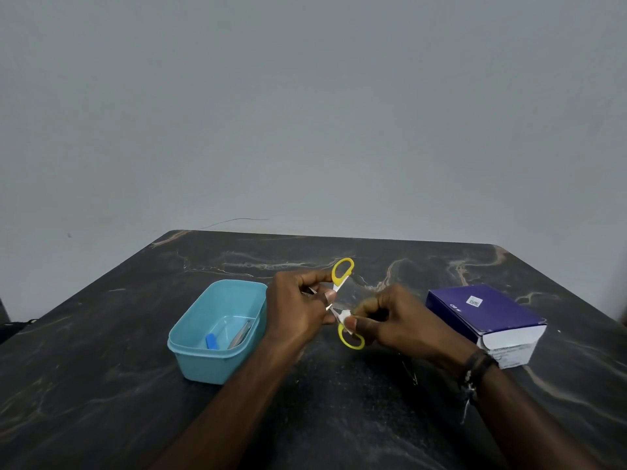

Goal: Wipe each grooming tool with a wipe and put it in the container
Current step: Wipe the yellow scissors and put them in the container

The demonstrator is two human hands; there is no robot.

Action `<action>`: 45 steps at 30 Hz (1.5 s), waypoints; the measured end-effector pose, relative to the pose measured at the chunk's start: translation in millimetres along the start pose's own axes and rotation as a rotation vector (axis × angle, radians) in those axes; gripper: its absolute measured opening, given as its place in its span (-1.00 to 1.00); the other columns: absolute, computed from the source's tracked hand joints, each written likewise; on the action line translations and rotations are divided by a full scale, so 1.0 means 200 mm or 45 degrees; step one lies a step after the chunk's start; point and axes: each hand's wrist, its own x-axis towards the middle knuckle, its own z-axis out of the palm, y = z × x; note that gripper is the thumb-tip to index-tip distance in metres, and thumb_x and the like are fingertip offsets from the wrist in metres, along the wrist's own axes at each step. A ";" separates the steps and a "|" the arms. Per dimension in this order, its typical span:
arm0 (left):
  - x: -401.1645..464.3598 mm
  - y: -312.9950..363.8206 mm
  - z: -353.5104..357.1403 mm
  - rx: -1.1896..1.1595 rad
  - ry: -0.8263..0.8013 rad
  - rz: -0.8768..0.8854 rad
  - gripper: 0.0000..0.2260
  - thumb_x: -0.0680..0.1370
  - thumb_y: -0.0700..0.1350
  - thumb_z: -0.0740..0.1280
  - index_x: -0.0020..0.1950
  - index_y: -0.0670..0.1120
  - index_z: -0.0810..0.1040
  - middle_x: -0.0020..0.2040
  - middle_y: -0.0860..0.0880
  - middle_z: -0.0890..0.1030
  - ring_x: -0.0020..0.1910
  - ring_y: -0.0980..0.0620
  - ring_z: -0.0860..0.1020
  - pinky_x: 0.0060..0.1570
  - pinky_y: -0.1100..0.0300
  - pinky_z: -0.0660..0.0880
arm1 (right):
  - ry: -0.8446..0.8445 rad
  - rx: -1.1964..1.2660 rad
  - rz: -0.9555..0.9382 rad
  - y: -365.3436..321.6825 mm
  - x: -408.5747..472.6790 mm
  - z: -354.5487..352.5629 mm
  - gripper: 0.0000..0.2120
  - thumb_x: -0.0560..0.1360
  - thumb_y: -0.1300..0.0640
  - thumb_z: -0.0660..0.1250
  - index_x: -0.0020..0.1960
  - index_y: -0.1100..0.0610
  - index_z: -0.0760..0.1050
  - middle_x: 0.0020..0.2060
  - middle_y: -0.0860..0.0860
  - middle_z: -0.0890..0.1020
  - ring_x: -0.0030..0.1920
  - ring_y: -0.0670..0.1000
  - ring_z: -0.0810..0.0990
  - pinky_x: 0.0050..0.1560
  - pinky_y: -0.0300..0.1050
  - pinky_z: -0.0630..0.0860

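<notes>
Small scissors with yellow handles (342,271) are held spread apart above the table's middle. My left hand (295,307) grips them near the pivot, with one handle loop pointing up and the other loop (351,340) hanging low. My right hand (393,320) pinches a small white wipe (344,317) against the lower arm of the scissors. The light blue container (190,334) stands just left of my left hand. Inside it lie a blue tool (213,341) and a metal tool (242,332).
A purple and white box (488,313) sits to the right of my right hand. A thin metal tool (410,373) lies on the dark marbled table (101,385) below my right wrist. A grey wall rises behind the table.
</notes>
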 end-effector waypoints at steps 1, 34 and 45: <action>-0.01 0.00 0.00 0.008 -0.005 0.001 -0.79 0.46 -0.36 0.42 0.04 -0.13 0.69 -0.26 -0.09 0.66 -0.37 0.05 0.67 -0.33 0.06 0.66 | 0.007 -0.009 -0.009 0.00 0.00 0.01 -0.82 0.50 0.05 0.40 -0.18 0.13 0.69 -0.33 0.10 0.70 -0.36 -0.06 0.56 -0.30 -0.13 0.47; 0.02 0.04 0.01 -0.467 0.476 -0.003 -0.86 0.50 -0.32 0.40 -0.10 -0.08 0.60 -0.24 -0.12 0.64 -0.27 -0.02 0.64 -0.33 0.20 0.62 | 0.158 0.606 0.195 -0.07 -0.02 0.00 -0.82 0.53 0.21 0.35 -0.06 0.33 0.63 -0.24 0.20 0.71 -0.29 0.05 0.70 -0.40 -0.21 0.57; -0.07 0.07 0.08 -0.434 -0.043 -0.236 -0.92 0.53 -0.30 0.37 0.00 -0.19 0.54 -0.16 -0.18 0.63 -0.43 0.03 0.61 -0.32 0.09 0.66 | 0.781 0.562 0.029 -0.05 0.01 -0.05 -0.77 0.53 0.06 0.35 -0.19 0.16 0.68 -0.40 0.12 0.64 -0.40 -0.06 0.57 -0.44 -0.23 0.48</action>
